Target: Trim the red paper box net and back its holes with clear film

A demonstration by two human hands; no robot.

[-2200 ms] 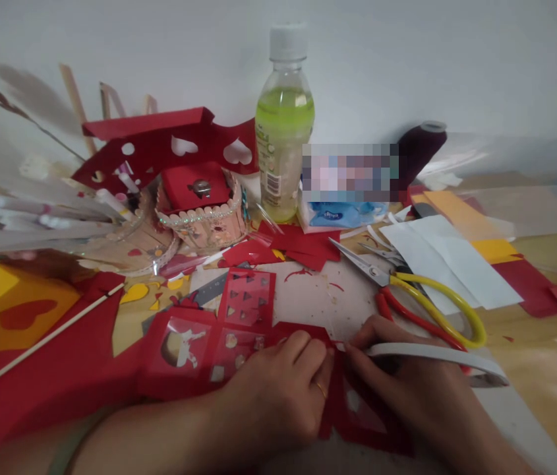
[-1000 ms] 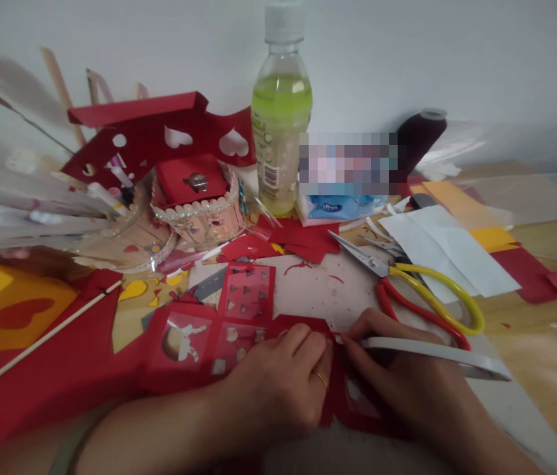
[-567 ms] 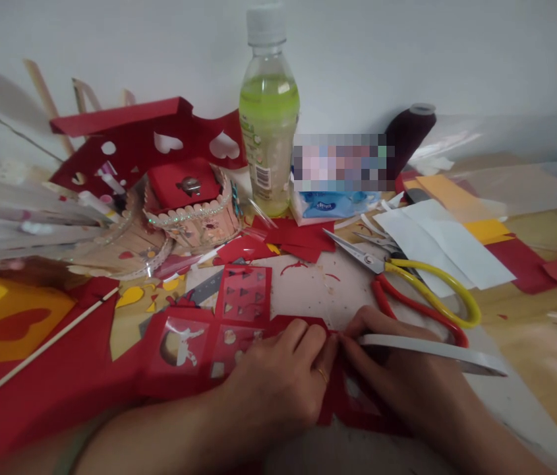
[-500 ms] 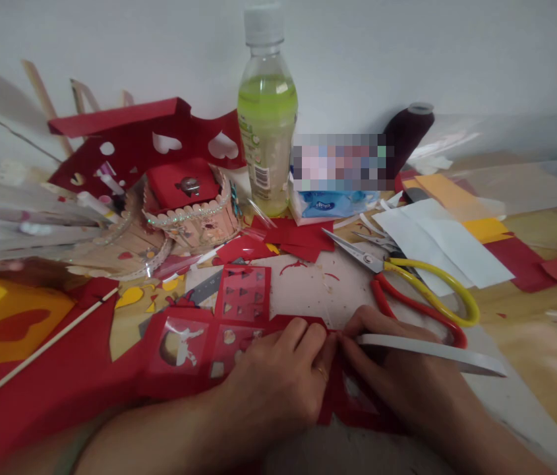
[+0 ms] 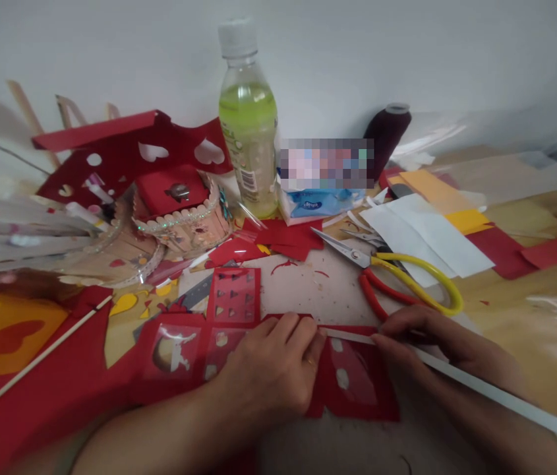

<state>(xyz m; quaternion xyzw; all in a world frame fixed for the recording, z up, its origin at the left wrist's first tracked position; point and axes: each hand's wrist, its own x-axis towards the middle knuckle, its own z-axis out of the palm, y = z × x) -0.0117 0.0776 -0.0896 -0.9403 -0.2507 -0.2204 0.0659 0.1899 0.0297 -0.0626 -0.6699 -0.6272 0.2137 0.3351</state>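
Note:
My right hand (image 5: 456, 359) pinches a narrow white strip (image 5: 500, 389), tape or paper, whose long free end hangs out to the lower right. Between my hands the strip runs taut along the upper edge of a red paper cutout (image 5: 384, 396). My left hand (image 5: 273, 369), fingers curled together, presses the strip's other end down on that paper; the fingertips are partly hidden. The cutout has several joined panels with clear film over cut-out shapes. Just beyond my right hand lie large scissors (image 5: 357, 257), blades apart, with one yellow and one red handle loop.
A bottle of green drink (image 5: 248, 132) stands at the back beside a tissue pack (image 5: 318, 201) and a dark thread spool (image 5: 387, 138). Decorated wooden-stick containers (image 5: 184, 227) sit left. A thin stick (image 5: 35, 359) lies on red paper. White sheets (image 5: 421, 231) lie right.
My right hand has moved right, away from my left, drawing the strip straight along the paper's edge. The right panel of the cutout is now uncovered. The view has shifted slightly.

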